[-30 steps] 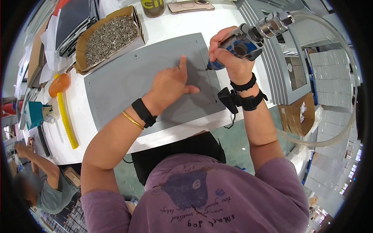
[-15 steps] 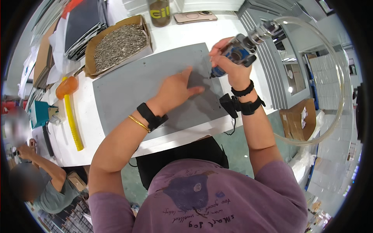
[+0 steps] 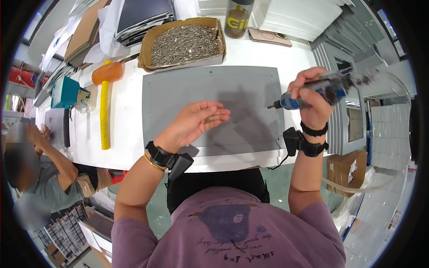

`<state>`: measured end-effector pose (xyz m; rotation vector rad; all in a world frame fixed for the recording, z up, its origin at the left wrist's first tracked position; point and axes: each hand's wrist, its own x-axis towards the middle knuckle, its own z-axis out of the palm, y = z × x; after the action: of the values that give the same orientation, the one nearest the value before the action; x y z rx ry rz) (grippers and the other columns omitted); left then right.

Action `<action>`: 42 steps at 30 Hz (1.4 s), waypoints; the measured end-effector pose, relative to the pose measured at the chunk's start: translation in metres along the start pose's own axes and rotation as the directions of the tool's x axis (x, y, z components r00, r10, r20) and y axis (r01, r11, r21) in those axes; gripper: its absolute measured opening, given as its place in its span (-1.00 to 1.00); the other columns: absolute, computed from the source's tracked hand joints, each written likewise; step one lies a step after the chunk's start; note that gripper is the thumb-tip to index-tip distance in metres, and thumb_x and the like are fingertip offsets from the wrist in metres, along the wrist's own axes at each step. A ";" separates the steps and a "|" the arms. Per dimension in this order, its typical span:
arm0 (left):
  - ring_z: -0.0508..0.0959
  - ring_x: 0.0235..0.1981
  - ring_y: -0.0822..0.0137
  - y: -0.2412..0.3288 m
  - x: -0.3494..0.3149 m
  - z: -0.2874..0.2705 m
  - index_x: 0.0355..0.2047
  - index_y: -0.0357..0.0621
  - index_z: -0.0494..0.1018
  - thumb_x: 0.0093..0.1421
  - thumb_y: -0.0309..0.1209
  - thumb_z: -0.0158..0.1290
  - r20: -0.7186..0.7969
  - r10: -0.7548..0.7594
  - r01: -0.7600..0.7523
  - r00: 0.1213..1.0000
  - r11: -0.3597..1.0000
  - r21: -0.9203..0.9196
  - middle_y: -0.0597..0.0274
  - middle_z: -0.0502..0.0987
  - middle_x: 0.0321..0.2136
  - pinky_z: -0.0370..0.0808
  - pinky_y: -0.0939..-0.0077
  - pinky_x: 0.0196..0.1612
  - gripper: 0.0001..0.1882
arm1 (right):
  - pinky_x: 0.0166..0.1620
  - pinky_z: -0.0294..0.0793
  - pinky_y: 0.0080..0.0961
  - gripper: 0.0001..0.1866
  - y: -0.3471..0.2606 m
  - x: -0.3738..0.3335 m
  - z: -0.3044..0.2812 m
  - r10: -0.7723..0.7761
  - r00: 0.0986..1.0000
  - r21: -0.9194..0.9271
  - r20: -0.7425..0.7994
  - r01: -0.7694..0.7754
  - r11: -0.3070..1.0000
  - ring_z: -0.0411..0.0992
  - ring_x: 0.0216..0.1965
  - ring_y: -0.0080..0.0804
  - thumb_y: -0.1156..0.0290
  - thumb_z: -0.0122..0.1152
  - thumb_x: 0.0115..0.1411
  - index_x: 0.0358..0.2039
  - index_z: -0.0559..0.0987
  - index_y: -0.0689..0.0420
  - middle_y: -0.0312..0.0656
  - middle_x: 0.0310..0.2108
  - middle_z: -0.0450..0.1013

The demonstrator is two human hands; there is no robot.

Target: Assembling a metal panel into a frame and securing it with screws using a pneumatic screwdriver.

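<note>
My right hand (image 3: 316, 100) is wrapped round a blue and dark air screwdriver (image 3: 292, 102), whose tip points left over the right part of a flat grey panel (image 3: 178, 91). A clear hose runs from the tool's blurred back end. Palm up, with fingers curled, my left hand (image 3: 196, 120) hovers over the panel's middle and holds a few small screws (image 3: 207, 120). The panel lies flat on the white table, with small holes along its edges. Just behind it stands an open cardboard box (image 3: 145, 56) full of small metal screws.
A mallet with an orange head and yellow handle (image 3: 104, 114) lies left, beside a teal tool (image 3: 65, 93). Behind are a bottle (image 3: 237, 22), a phone (image 3: 269, 37) and stacked dark sheets (image 3: 143, 20). Grey frames (image 3: 353, 118) stand right. At far left a person (image 3: 53, 174) works.
My right hand has drawn the screwdriver away from the panel's right edge, its tip lifted. My left hand has turned from palm down to palm up, showing the screws. The view has shifted.
</note>
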<state>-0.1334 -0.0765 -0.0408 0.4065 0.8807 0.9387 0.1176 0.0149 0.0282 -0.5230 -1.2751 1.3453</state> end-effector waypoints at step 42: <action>0.24 -0.52 0.60 -0.005 -0.080 -0.061 -0.21 -0.28 0.38 0.28 -0.32 -0.15 -0.071 0.151 -0.163 0.986 0.783 -0.600 0.36 0.32 -0.50 0.26 0.85 -0.52 -0.75 | -0.29 0.33 -0.33 -0.66 0.051 0.004 0.167 -0.132 0.892 0.431 0.433 -0.076 0.899 0.35 -0.52 -0.40 0.57 0.10 -0.09 -0.25 0.31 0.07 -0.19 -0.41 0.34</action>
<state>-0.2026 -0.1494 -0.0421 -0.0907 0.5192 1.3225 -0.0514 -0.0305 0.0365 0.1429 -1.2766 1.7327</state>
